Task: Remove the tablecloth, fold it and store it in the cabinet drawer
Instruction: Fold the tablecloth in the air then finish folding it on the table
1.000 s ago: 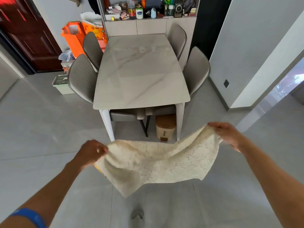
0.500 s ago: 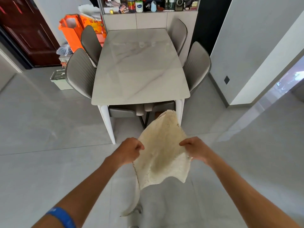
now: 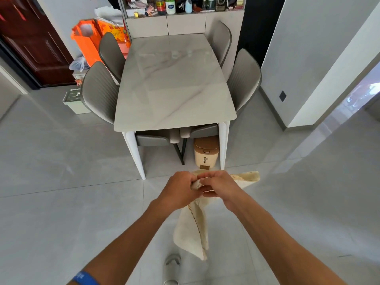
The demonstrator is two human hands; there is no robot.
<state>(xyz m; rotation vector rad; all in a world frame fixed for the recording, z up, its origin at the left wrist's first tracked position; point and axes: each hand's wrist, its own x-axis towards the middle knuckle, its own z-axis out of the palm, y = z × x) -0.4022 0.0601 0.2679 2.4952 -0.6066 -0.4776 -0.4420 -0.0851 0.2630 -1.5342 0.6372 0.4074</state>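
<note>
Left hand and right hand touching, both clutching tablecloth corners, cloth hanging above floor before bare table. Edges seemingly matched; best aligned squarely before next fold.

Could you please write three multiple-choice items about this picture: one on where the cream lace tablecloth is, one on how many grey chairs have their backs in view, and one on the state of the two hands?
1. Where is the cream lace tablecloth?
A. Spread over the marble table
B. Held in the air over the floor
C. Inside a drawer

2. How many backs of grey padded chairs show at the white marble table?
A. Two
B. Four
C. Six

3. What are the hands doing?
A. Both grip the cloth, close together
B. Only one holds it
C. Both hang idle

Answers: 1 B, it hangs below the hands; 2 B, two backs on each side; 3 A, the left hand and right hand meet on the cloth.
</note>
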